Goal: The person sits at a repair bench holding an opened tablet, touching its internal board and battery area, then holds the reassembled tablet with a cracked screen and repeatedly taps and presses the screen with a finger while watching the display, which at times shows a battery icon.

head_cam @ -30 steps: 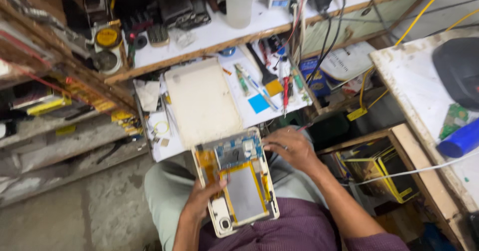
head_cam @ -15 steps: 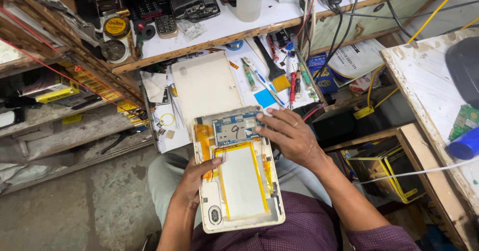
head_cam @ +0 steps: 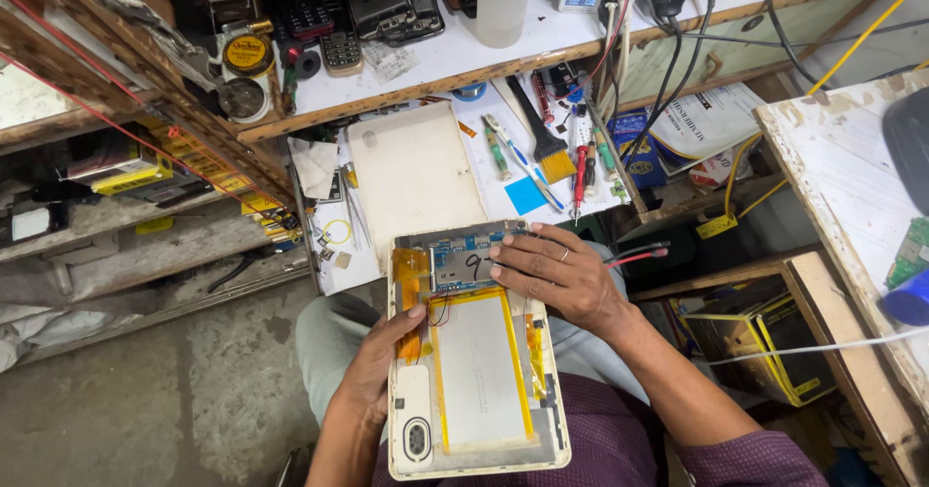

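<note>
The opened white tablet with exposed silver battery and blue circuit board (head_cam: 479, 371) rests on the lap, left hand (head_cam: 377, 366) gripping its left edge, right hand (head_cam: 556, 274) lying open-fingered across its upper right corner, below the cluttered white desk (head_cam: 503, 182)

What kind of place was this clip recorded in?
Most likely a small electronics repair bench. An opened tablet with its battery and circuit board exposed lies on the person's lap, screwdrivers and a brush clutter the white worktop, and old keypad phones sit above.
</note>
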A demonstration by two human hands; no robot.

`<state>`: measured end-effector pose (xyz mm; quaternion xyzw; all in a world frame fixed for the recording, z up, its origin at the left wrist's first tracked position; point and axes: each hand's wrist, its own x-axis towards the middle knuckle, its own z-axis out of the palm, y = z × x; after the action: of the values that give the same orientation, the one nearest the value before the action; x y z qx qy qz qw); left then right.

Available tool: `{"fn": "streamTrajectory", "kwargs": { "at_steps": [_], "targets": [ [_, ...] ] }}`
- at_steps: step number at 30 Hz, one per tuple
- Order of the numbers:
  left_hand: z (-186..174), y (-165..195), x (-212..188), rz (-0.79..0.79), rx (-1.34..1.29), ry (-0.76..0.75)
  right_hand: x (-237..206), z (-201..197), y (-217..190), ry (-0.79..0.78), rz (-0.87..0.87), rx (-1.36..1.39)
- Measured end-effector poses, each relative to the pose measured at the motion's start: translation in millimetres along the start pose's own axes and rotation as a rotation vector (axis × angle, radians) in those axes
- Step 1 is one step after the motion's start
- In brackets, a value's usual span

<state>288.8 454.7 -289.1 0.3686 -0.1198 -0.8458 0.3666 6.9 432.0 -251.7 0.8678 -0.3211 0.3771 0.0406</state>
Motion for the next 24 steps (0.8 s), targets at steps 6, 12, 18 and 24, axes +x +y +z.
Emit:
{"fn": "streamTrajectory", "kwargs": {
  "at_steps": [6, 12, 18, 24],
  "targets": [
    [13.3, 11.0, -13.4, -0.010, -0.039, -0.035, 11.9, -9.4, -3.1, -0.022, -0.033, -0.009],
    [30.6, 16.3, -21.0, -0.045, -0.144, -0.022, 16.3, -13.0, 1.0, 0.026, -0.009, -0.037],
    [27.1, 29.2, -15.6, 0.283, 0.296, 0.042, 21.0, -12.0, 15.7, 0.065, 0.055, -0.010],
    [45.9, 52.1, -15.0, 0.835, 1.112, 0.331, 37.6, -19.0, 30.0, 0.024, 0.204, 0.168]
  ]
}}
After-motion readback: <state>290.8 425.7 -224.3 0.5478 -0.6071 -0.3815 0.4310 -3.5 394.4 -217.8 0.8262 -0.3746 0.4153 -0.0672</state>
